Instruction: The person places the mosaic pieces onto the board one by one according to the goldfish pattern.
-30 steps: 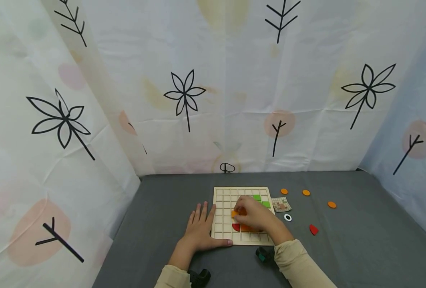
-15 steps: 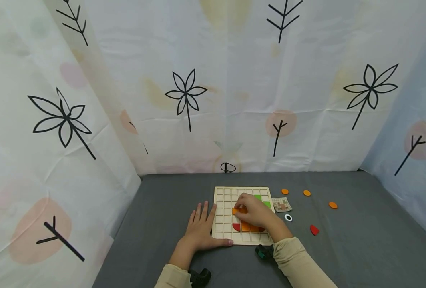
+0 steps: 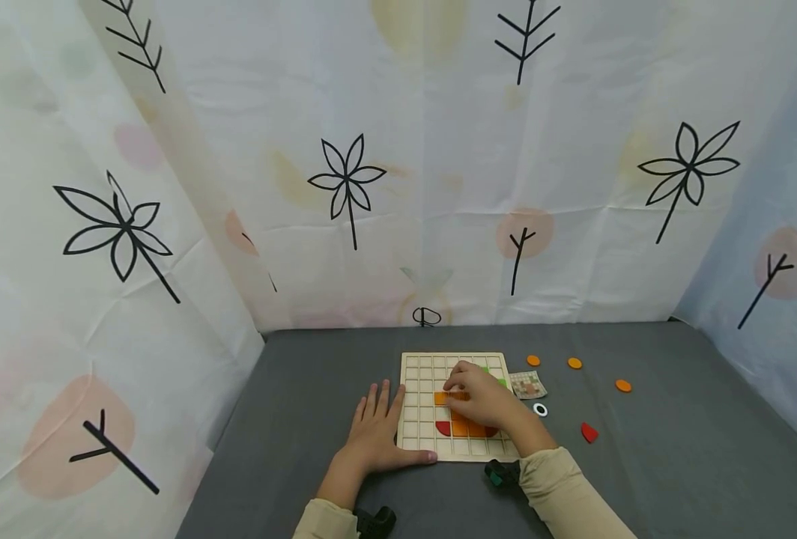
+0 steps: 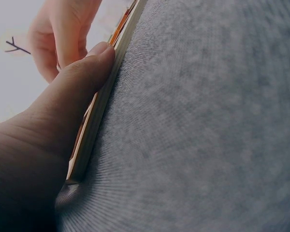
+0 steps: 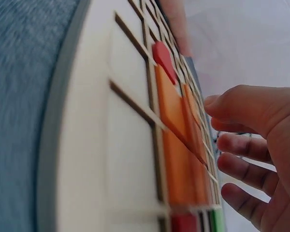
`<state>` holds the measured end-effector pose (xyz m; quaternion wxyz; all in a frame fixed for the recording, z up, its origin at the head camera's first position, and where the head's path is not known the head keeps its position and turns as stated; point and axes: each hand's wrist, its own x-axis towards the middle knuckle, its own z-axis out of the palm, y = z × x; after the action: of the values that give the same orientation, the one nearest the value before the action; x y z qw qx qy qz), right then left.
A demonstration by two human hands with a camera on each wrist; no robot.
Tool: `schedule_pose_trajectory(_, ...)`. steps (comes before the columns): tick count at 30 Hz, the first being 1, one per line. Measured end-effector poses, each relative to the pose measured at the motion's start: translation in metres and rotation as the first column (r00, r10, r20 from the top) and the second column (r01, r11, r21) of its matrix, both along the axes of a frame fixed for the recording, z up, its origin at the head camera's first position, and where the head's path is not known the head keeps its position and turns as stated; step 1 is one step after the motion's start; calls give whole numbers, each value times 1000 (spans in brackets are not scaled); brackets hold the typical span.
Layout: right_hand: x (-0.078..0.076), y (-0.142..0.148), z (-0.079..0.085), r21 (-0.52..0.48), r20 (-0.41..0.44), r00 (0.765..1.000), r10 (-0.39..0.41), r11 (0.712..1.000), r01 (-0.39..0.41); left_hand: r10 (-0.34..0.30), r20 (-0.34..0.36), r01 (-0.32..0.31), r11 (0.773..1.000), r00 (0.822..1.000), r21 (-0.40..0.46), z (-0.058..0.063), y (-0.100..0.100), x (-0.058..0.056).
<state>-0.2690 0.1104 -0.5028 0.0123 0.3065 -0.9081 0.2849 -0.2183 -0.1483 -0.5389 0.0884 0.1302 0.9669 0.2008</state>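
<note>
1. Left hand (image 3: pixel 374 434): fingers spread wide and straight along the left edge of the board, thumb laid on its near edge; grips nothing.
2. Right hand (image 3: pixel 482 397): over the board's middle, fingers loosely bent, a narrow gap between thumb and forefinger; no piece shows between them.
3. Board (image 3: pixel 422 443): pale, gridded, flat on the surface (image 3: pixel 675 457), between the hands. Risk: it could skid or turn if the left hand lifts while the right presses.
4. Orange pieces (image 3: pixel 467 426): set in the grid, partly under the right hand. Risk: a trailing fingertip or sleeve could tip one from its cell.
5. Red piece, rounded (image 3: pixel 443 428): left of the nearer orange pieces; a second, darker red one lies to their right, partly covered.
6. Green pieces (image 3: pixel 502 382): far right of the board, partly hidden by the right hand.
7. Patterned card (image 3: pixel 528 385): just beyond the board's right edge.
8. White ring, dark centre (image 3: pixel 540 409): right of the board, near the right forearm; a sideways sweep could knock it away.
9. Loose red piece (image 3: pixel 589 432); three orange discs (image 3: pixel 574 363): farther right.
</note>
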Motion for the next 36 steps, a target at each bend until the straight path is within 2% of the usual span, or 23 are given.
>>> schedule_pose_trajectory(8, 8, 43, 6, -60, 28, 999, -39, 997, 41, 8, -9, -8, 1000, 1000, 1, 4, -1, -1)
schedule_pose_trajectory(11, 12, 64, 6, -46, 22, 997, -72, 996, 73, 8, -12, -8, 1000, 1000, -3, 4, -1, -1)
schedule_pose_trajectory(16, 23, 95, 2, -28, -33, 992, -123, 992, 122, 8, -8, -8, 1000, 1000, -4, 2, -2, -1)
schedule_pose_trajectory(21, 32, 120, -2, -35, -34, 982, -186, 982, 185, 11, -4, -11, 1000, 1000, 2, 0, -3, -1)
schedule_pose_trajectory(30, 36, 139, -12, -34, -32, 970, -239, 971, 238, 10, 1, -10, 1000, 1000, 11, 1, -1, 0)
schedule_pose_trajectory(36, 36, 144, -15, -4, -20, 970, -243, 970, 243, 4, 9, -4, 1000, 1000, 13, 2, 1, 1)
